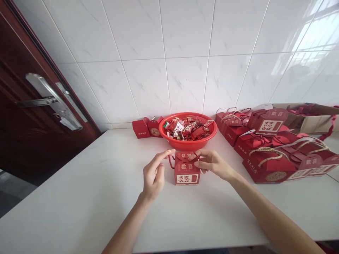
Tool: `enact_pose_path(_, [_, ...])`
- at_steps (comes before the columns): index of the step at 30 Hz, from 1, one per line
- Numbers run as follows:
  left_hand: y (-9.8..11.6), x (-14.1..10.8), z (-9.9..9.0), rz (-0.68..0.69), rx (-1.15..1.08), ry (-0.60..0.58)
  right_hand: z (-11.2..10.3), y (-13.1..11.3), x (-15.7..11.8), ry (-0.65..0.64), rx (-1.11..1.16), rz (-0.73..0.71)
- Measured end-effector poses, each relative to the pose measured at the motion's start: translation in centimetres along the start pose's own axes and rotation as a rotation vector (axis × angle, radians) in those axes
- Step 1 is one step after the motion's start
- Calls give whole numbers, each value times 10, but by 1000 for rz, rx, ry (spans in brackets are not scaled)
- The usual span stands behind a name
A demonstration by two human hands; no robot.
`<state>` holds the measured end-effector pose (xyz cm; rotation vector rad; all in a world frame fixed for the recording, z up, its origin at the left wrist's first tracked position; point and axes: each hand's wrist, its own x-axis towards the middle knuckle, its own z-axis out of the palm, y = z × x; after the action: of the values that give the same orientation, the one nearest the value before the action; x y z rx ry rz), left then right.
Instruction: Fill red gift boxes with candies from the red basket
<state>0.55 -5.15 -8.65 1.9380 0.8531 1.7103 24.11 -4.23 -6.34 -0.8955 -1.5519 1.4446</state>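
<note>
While touching a red cord handle (pixel 170 161) with the fingertips of the left hand (pixel 153 178) — pinched or merely resting, cannot tell — closes thumb and fingers of the right hand (pixel 212 164) on the cord at the flap's three o'clock side. Stands upright between both: a small red gift box (pixel 186 168), pale lettering on its folded top, white label with a red double-happiness character on its front. Set on a smooth white tabletop (pixel 79 197), at six o'clock from a red plastic basin (pixel 190 145) heaped with wrapped sweets (pixel 188 127). At eleven o'clock, small red boxes (pixel 141 129); at two, piled red boxes (pixel 265 171), some rope-handled, and beyond them a cardboard carton (pixel 314 123). Backed by veined white wall tiles (pixel 143 28); at ten o'clock, a dark red-brown door (pixel 23 123), with metal handle. Partly covered by the right fingers: the flap's lettering. Cut off at three o'clock: the pile and carton, contents hard to make out.
</note>
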Motion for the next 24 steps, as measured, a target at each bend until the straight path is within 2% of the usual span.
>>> enact_pose_path(4, [-6, -3, 5, 217, 213, 33, 3, -2, 0, 14, 6, -42])
enact_pose_path(8, [-9, 0, 7, 367, 232, 55, 7, -7, 2, 27, -44, -99])
enact_pose_path(11, [-8, 1, 8, 410, 217, 41, 12, -11, 4, 44, -99, -118])
enact_pose_path(14, [-7, -1, 11, 362, 214, 15, 18, -14, 5, 52, -134, -134])
enact_pose_path(20, [-10, -8, 16, 50, 210, -133, 27, -20, 6, 68, -151, -152])
enact_pose_path(24, [-10, -9, 18, 2, 194, -140, 32, -18, 9, 104, -233, -170])
